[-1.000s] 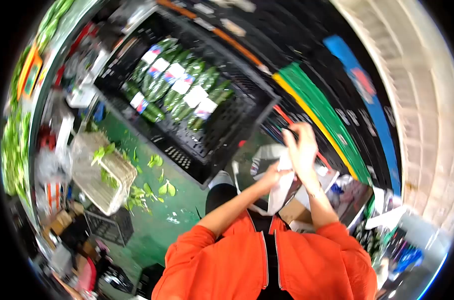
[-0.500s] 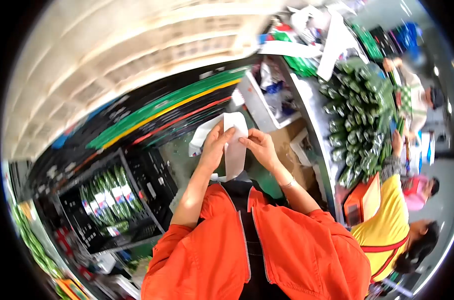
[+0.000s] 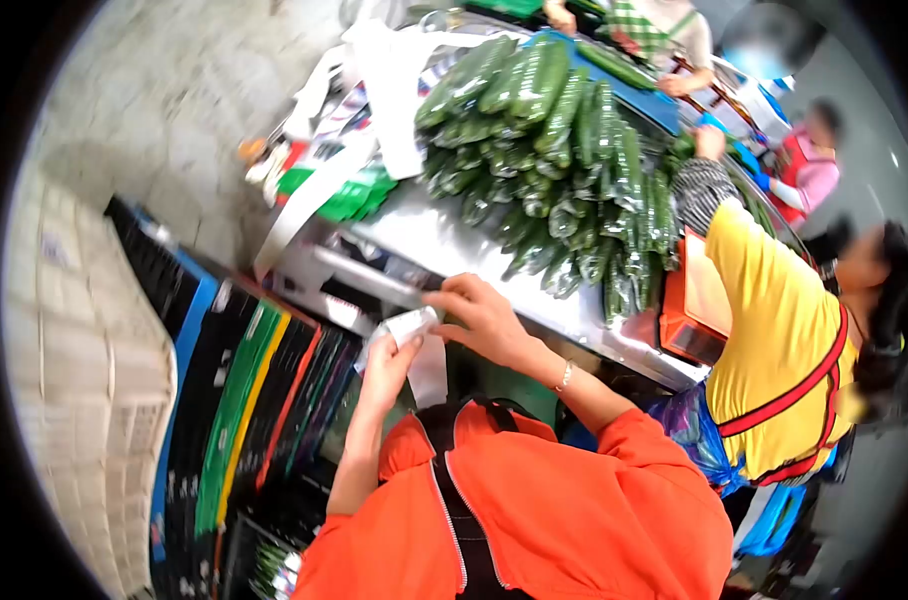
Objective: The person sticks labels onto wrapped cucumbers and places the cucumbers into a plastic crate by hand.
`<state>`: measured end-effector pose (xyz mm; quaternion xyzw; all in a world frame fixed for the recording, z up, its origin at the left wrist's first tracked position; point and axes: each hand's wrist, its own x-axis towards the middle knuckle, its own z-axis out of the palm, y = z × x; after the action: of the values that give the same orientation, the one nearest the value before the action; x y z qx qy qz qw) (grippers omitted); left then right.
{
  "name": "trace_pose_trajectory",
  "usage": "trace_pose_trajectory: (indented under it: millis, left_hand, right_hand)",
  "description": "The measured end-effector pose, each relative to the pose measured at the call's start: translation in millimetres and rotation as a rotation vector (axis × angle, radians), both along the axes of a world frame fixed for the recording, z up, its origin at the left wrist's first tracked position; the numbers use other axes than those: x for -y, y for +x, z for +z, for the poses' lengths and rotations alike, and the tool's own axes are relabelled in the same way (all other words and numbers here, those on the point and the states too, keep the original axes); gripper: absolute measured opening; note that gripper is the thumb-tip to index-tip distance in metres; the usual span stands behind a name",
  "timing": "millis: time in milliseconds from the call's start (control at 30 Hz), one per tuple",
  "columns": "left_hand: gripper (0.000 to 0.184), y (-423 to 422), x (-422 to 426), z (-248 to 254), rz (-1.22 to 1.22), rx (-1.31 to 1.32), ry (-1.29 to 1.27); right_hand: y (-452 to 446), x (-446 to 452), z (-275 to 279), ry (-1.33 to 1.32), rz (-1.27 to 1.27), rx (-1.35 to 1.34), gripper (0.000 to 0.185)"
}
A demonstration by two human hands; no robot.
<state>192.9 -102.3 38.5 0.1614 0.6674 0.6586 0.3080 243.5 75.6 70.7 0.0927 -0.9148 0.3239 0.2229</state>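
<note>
My left hand (image 3: 388, 372) is closed on a white paper strip (image 3: 410, 326) in front of my chest, with part of the strip hanging down below. My right hand (image 3: 481, 318) is just to the right of it, fingers curled with the fingertips beside the strip's upper end; whether they touch it is unclear. Beyond my hands, a large pile of plastic-wrapped cucumbers (image 3: 564, 150) lies on a metal table (image 3: 454, 240).
Left are stacked crates (image 3: 236, 410) and a pale crate stack (image 3: 94, 380). White strips (image 3: 389, 90) and green plastic (image 3: 349, 195) lie on the table. Right are an orange box (image 3: 699, 295) and a co-worker in yellow (image 3: 779, 340); more people stand beyond.
The view has turned from the crate of wrapped cucumbers toward the table and pile. My right hand has gone from pinching the strip to curled fingers near its upper end.
</note>
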Motion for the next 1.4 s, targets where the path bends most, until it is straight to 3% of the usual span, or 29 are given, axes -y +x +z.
trace_pose_trajectory:
  millis: [33, 100, 233, 333, 433, 600, 733, 833, 967, 1000, 1033, 1100, 1133, 1233, 1267, 1400]
  left_hand:
    - [0.026, 1, -9, 10, -0.045, 0.033, -0.07]
    - [0.024, 0, -28, 2, -0.04, 0.0, 0.023]
    - [0.022, -11, -48, 3, -0.067, -0.211, -0.192]
    - [0.023, -23, -61, 14, -0.079, -0.38, -0.19]
    - [0.026, -30, -56, 10, -0.117, -0.442, -0.325]
    - [0.031, -35, -69, 40, -0.008, -0.317, 0.058]
    - [0.033, -41, -69, 41, -0.035, -0.211, 0.154]
    - [0.035, -49, -70, 44, -0.103, -0.274, 0.104]
    - [0.044, -56, -79, 42, -0.071, -0.147, 0.412]
    - [0.053, -60, -76, 31, -0.094, -0.262, 0.333]
    - [0.051, -66, -75, 15, -0.09, -0.246, 0.289]
    - [0.049, -68, -74, 25, -0.202, -0.18, 0.343]
    - [0.048, -72, -72, 20, -0.222, -0.237, 0.278]
    - [0.028, -78, -71, 14, -0.29, -0.132, 0.249]
    - [0.03, -76, -70, 21, -0.267, -0.077, 0.253]
    - [0.036, -87, -67, 23, -0.495, -0.119, 0.137]
  right_hand:
    - [-5, -13, 1, 0.114, 0.051, -0.028, 0.028]
    - [-11, -34, -3, 0.123, 0.147, -0.08, 0.016]
    - [-18, -61, 3, 0.148, 0.185, -0.057, 0.012]
    - [-28, -76, 5, -0.03, 0.247, 0.039, 0.004]
    - [-43, -82, 25, 0.13, 0.224, -0.178, 0.006]
    - [-47, -70, 37, 0.265, 0.172, -0.34, 0.022]
    - [-45, -61, 39, 0.271, 0.114, -0.359, 0.026]
    - [-46, -58, 34, 0.24, 0.066, -0.375, 0.025]
    - [-47, -54, 41, 0.247, 0.036, -0.296, 0.024]
    - [-47, -56, 40, 0.161, 0.039, -0.169, 0.02]
    - [-49, -57, 42, 0.171, 0.027, -0.176, 0.02]
    - [-55, -56, 54, -0.237, 0.116, 0.005, 0.015]
    - [-55, -60, 64, -0.367, 0.117, 0.228, 0.013]
    - [-62, -78, 78, -0.704, 0.161, 0.466, 0.015]
    - [-66, -84, 82, -0.825, 0.181, 0.525, 0.017]
    - [-87, -106, 125, -0.637, -0.051, 0.414, 0.014]
